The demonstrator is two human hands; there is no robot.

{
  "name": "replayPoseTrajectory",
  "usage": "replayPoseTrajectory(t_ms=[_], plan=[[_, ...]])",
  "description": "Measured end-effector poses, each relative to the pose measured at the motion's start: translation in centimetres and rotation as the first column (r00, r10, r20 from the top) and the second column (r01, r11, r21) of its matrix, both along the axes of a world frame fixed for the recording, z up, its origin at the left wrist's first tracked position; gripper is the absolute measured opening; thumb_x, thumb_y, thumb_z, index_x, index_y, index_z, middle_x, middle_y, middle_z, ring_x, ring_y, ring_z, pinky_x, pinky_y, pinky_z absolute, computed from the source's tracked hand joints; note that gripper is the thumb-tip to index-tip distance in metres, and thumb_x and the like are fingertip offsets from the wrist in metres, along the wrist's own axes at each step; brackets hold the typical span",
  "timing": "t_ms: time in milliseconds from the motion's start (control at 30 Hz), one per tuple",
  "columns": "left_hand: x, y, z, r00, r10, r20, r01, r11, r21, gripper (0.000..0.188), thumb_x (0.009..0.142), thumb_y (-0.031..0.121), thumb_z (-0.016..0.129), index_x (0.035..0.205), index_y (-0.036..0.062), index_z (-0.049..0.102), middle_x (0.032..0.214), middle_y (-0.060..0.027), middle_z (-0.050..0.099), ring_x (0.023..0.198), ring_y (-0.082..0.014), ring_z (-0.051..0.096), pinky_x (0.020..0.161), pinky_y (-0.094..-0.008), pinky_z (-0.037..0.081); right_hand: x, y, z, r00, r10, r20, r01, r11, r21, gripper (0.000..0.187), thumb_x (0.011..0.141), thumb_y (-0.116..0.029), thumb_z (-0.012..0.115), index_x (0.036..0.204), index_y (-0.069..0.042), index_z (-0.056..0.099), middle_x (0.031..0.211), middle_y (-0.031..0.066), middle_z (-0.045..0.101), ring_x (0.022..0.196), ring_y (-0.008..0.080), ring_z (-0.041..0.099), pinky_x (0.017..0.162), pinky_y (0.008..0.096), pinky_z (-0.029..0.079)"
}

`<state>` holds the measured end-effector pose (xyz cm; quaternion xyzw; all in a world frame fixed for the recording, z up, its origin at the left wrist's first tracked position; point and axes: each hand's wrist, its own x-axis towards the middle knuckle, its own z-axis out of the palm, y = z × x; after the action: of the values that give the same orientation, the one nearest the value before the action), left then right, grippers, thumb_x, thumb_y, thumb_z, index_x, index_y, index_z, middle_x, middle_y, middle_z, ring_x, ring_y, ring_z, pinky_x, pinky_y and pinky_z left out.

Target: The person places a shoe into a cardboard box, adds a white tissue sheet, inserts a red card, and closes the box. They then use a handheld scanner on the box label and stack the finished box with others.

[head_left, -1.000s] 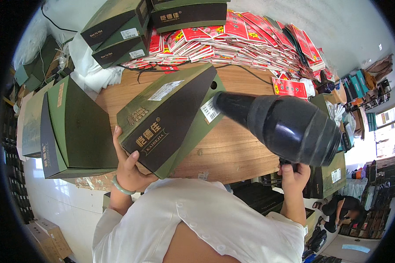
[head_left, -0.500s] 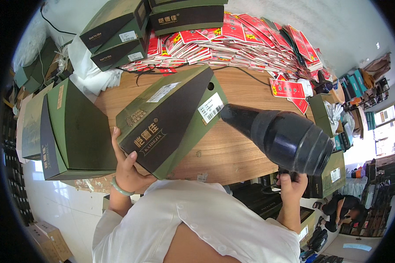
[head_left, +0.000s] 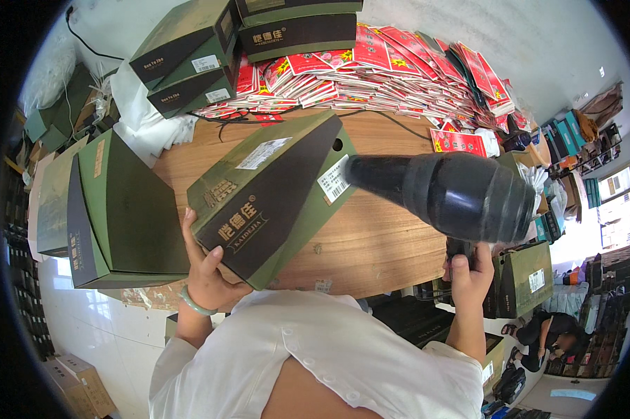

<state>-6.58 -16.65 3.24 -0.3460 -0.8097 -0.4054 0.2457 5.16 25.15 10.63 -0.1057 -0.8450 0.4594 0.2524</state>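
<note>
My left hand grips the near left corner of a green and dark brown shoebox, its fingers along the side. The box stands tilted over the wooden table. A white barcode label sits on its right end, beside a round hole, and another white label is on its upper face. My right hand is closed round the handle of a black hair dryer. The dryer's narrow nozzle points left, right at the barcode label; whether it touches cannot be told.
Another green shoebox stands at the left table edge. More shoeboxes are stacked at the back, beside a long heap of red printed cards. A black cord crosses the wooden table. A person is bent down at far right.
The hair dryer has swung up to a more level position, its nozzle now over the barcode label. My right hand has risen slightly. The shoebox has barely shifted.
</note>
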Motion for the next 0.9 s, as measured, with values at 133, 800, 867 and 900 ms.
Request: replayPoseTrajectory(t_ms=[133, 800, 867, 900], plan=[[0.0, 0.1, 0.0, 1.0, -0.013, 0.017, 0.012, 0.999, 0.031, 0.118, 0.05, 0.034, 0.094, 0.147, 0.0385, 0.026, 0.151, -0.0364, 0.007, 0.138, -0.0561, 0.02, 0.112, -0.0602, 0.024, -1.0, 0.3, -0.1, 1.0, -0.004, -0.023, 0.007, 0.987, 0.161, 0.062, 0.087, -0.047, 0.07, 0.12, 0.003, 0.054, 0.077, 0.0045, 0.059, 0.058, 0.0084, 0.055, 0.047, 0.0215, 0.043], [-0.1, 0.7, 1.0, 1.0, -0.01, 0.01, 0.01, 0.999, 0.033, 0.117, 0.053, 0.032, 0.094, 0.147, 0.0363, 0.024, 0.152, -0.0344, 0.003, 0.139, -0.0553, 0.018, 0.111, -0.0584, 0.03, 2.0, -1.4, 0.6, 0.999, -0.043, 0.008, 0.044, 0.98, -0.194, 0.056, 0.085, -0.04, 0.073, 0.114, 0.005, 0.058, 0.071, 0.0033, 0.059, 0.053, 0.0085, 0.053, 0.048, 0.0225, 0.043], [-0.1, 0.5, 1.0, 1.0, -0.009, 0.003, 0.009, 1.0, 0.013, 0.118, 0.053, 0.032, 0.094, 0.147, 0.0359, 0.024, 0.152, -0.0339, 0.003, 0.139, -0.055, 0.018, 0.111, -0.058, 0.03, 1.5, -1.8, 1.4, 0.999, -0.034, 0.03, 0.041, 0.955, -0.293, 0.055, 0.085, -0.04, 0.073, 0.114, 0.004, 0.058, 0.068, 0.0019, 0.058, 0.053, 0.0081, 0.052, 0.047, 0.0225, 0.042], [-0.1, 0.4, 1.0, 1.0, -0.008, -0.001, 0.008, 1.0, 0.003, 0.118, 0.053, 0.032, 0.094, 0.147, 0.0358, 0.023, 0.152, -0.0337, 0.003, 0.139, -0.0548, 0.017, 0.111, -0.0578, 0.03, 1.8, -1.1, 0.7, 0.998, -0.007, 0.066, 0.027, 0.954, -0.298, 0.054, 0.084, -0.041, 0.073, 0.112, 0.003, 0.06, 0.068, 0.0018, 0.059, 0.054, 0.0077, 0.053, 0.048, 0.0222, 0.042]])
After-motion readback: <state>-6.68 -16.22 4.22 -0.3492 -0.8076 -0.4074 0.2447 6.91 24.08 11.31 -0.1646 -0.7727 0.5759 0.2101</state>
